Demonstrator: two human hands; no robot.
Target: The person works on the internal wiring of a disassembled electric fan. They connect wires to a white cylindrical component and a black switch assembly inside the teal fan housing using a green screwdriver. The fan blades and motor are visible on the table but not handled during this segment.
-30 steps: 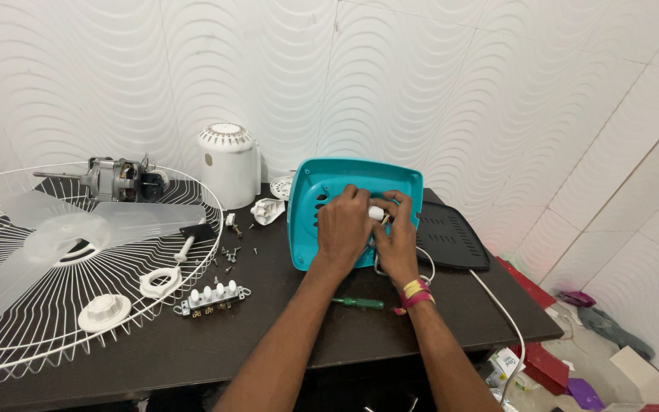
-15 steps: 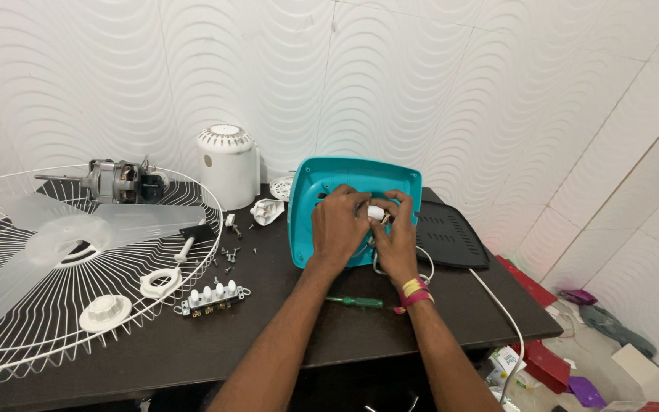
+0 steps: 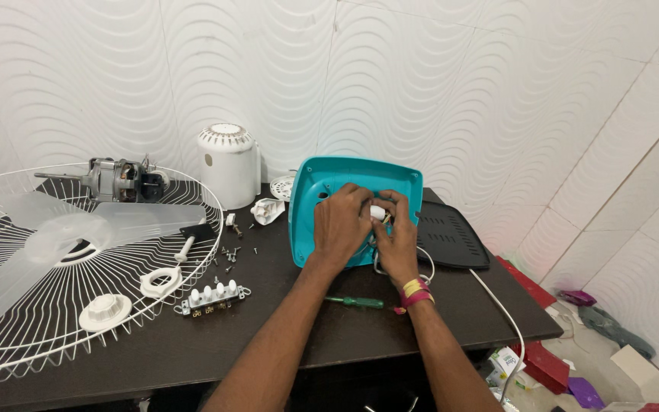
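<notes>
Teal fan base (image 3: 322, 191): both hands' fingers (image 3: 360, 200) hide small white part (image 3: 378, 213).

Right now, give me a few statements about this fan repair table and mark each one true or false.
1. Both hands, left hand and right hand, are inside the teal fan base housing. True.
2. The green-handled screwdriver is held in the right hand. False: it lies on the dark table, near the wrists.
3. The white motor cover stands upright near the wall. True.
4. The fan motor sits to the right of the housing. False: it is far left, behind the wire fan guard.
5. The white push-button switch block lies on the table beside the guard. True.
</notes>
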